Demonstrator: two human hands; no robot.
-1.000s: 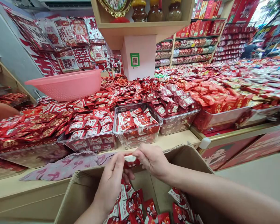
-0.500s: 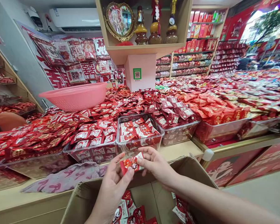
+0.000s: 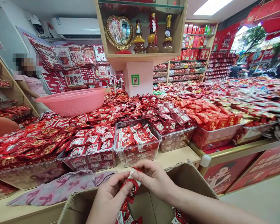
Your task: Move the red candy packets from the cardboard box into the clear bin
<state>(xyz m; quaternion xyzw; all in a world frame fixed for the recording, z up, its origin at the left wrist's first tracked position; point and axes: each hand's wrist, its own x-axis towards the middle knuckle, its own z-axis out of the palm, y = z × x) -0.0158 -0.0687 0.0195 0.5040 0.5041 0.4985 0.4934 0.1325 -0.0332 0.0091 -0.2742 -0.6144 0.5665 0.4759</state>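
Both my hands grip one small red and white sweet packet point(image 3: 133, 184) above an open cardboard box point(image 3: 189, 177). My left hand point(image 3: 108, 199) pinches its lower end and my right hand point(image 3: 154, 178) pinches its upper end. More packets of the same kind point(image 3: 124, 216) lie inside the box. Just beyond my hands a clear plastic bin point(image 3: 136, 141) holds neatly stacked packets on the wooden counter point(image 3: 175, 152).
Clear bins heaped with red packets cover the counter. A pink basket point(image 3: 72, 101) rests on the heap at the left. A purple cloth point(image 3: 58, 188) lies on the counter edge. A person point(image 3: 29, 81) stands at the far left by the shelves. Floor opens at the right.
My hands with the packet have sunk a little and the packet has turned from flat to edge-on. The view has tilted upward, bringing a person at the left into sight.
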